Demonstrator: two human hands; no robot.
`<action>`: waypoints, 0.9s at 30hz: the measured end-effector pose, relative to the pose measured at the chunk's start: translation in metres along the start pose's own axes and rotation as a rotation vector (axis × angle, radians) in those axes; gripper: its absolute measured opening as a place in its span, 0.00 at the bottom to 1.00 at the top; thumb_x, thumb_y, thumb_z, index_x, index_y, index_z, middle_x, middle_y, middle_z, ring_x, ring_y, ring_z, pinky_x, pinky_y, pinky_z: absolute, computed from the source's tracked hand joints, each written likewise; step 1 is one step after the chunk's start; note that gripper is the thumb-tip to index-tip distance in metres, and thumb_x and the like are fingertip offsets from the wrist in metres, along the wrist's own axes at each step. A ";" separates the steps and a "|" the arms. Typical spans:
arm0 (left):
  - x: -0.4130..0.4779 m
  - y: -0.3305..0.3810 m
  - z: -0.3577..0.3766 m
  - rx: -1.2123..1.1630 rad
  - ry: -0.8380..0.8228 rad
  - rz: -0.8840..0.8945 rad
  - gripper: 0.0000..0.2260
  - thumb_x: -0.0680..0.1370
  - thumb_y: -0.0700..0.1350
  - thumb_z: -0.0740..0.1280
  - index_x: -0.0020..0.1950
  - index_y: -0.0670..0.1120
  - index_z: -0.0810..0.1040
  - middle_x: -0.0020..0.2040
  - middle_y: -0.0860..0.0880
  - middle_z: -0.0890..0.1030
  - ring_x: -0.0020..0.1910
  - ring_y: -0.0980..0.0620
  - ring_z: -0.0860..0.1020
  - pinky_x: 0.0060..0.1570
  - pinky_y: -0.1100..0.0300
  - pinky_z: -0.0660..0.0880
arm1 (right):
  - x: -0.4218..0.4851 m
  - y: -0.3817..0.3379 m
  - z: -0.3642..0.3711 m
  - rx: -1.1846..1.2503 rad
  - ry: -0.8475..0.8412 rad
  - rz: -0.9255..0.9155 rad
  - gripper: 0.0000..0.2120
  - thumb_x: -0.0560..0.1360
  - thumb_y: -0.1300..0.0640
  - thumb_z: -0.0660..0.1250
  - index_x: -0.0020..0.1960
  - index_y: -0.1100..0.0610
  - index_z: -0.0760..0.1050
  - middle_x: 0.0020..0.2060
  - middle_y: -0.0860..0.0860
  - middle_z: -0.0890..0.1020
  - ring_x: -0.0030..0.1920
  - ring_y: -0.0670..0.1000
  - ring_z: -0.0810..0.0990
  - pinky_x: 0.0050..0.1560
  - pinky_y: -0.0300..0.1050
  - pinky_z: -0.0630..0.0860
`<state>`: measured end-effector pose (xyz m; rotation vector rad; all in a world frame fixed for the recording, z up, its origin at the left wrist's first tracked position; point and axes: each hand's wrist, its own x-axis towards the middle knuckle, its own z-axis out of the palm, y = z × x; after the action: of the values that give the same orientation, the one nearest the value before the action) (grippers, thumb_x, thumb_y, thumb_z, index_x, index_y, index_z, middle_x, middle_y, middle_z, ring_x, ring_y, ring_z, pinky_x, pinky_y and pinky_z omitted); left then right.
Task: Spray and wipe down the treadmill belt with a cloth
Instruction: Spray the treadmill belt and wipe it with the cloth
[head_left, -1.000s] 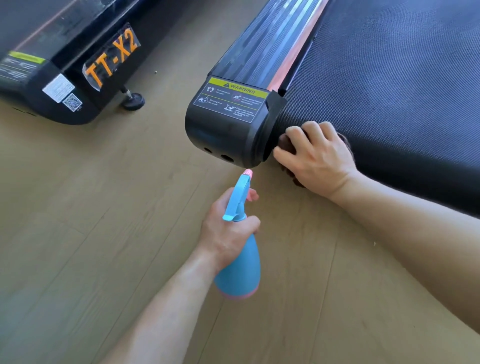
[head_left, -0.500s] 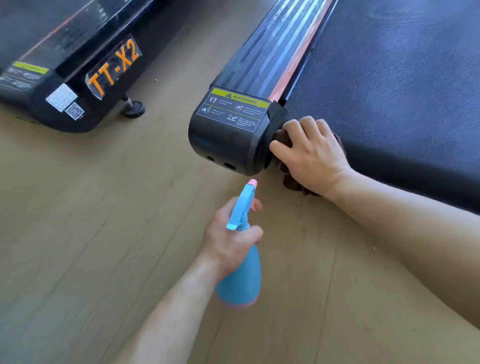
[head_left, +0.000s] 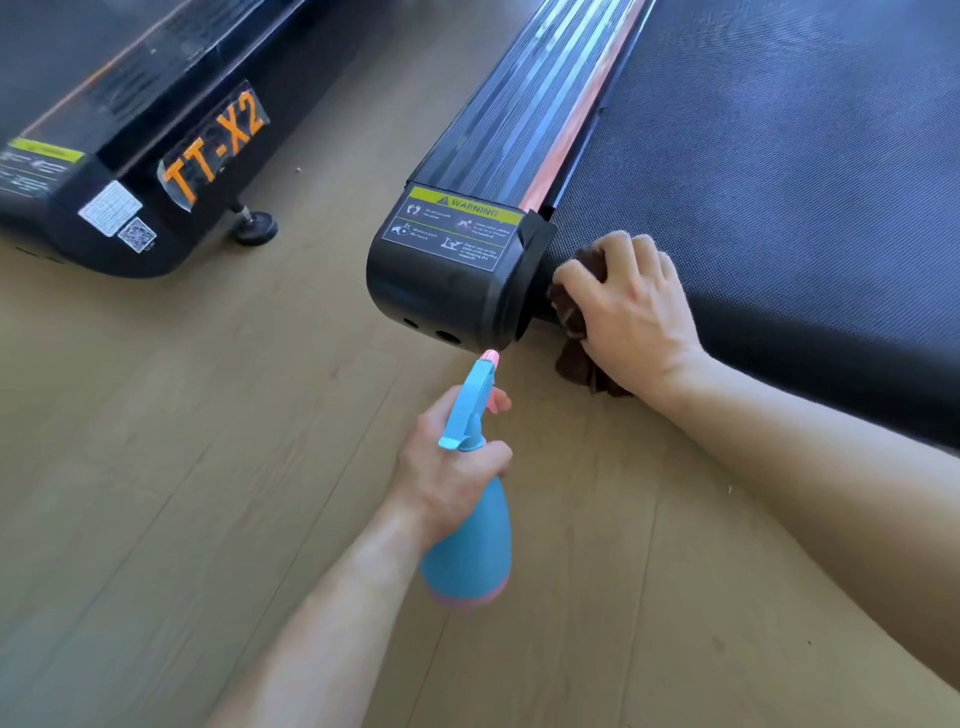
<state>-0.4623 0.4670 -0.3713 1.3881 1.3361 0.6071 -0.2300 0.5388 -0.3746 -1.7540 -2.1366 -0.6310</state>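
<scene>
At the near corner of the treadmill belt (head_left: 779, 182), right grip (head_left: 631, 312) with fingers curled over a bunched brown cloth (head_left: 582, 366), pressing it against the belt's rounded end; lower part of the cloth down by the floor (head_left: 208, 467). Just left of that grip, black end cap (head_left: 441, 296) with a yellow warning label (head_left: 452, 228). Nearer, left grip (head_left: 447, 467) wrapped round a blue spray bottle (head_left: 467, 556), pink nozzle close beneath the end cap. Far left, second treadmill (head_left: 104, 130) marked TT-X2.
</scene>
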 end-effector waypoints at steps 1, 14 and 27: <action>0.000 0.001 0.001 0.003 -0.002 0.007 0.22 0.65 0.45 0.67 0.57 0.63 0.78 0.56 0.60 0.82 0.51 0.55 0.80 0.49 0.63 0.74 | -0.012 0.007 -0.001 -0.015 -0.010 -0.055 0.12 0.74 0.62 0.62 0.56 0.57 0.76 0.52 0.63 0.75 0.49 0.64 0.74 0.46 0.60 0.72; -0.002 0.011 0.009 -0.012 -0.036 -0.004 0.19 0.65 0.45 0.68 0.53 0.61 0.77 0.54 0.60 0.82 0.47 0.57 0.77 0.45 0.64 0.74 | 0.013 0.009 -0.006 0.122 -0.094 0.041 0.17 0.70 0.59 0.70 0.58 0.56 0.77 0.52 0.61 0.74 0.50 0.64 0.73 0.50 0.59 0.74; 0.005 0.008 0.006 -0.031 -0.038 0.007 0.20 0.64 0.44 0.68 0.53 0.62 0.77 0.56 0.62 0.82 0.52 0.63 0.77 0.49 0.62 0.71 | 0.062 0.016 -0.007 0.348 -0.234 0.358 0.16 0.78 0.50 0.67 0.64 0.54 0.73 0.58 0.62 0.73 0.61 0.66 0.71 0.61 0.56 0.70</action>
<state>-0.4527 0.4716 -0.3670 1.3736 1.2870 0.6013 -0.2271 0.5896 -0.3353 -2.0058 -1.8513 0.0390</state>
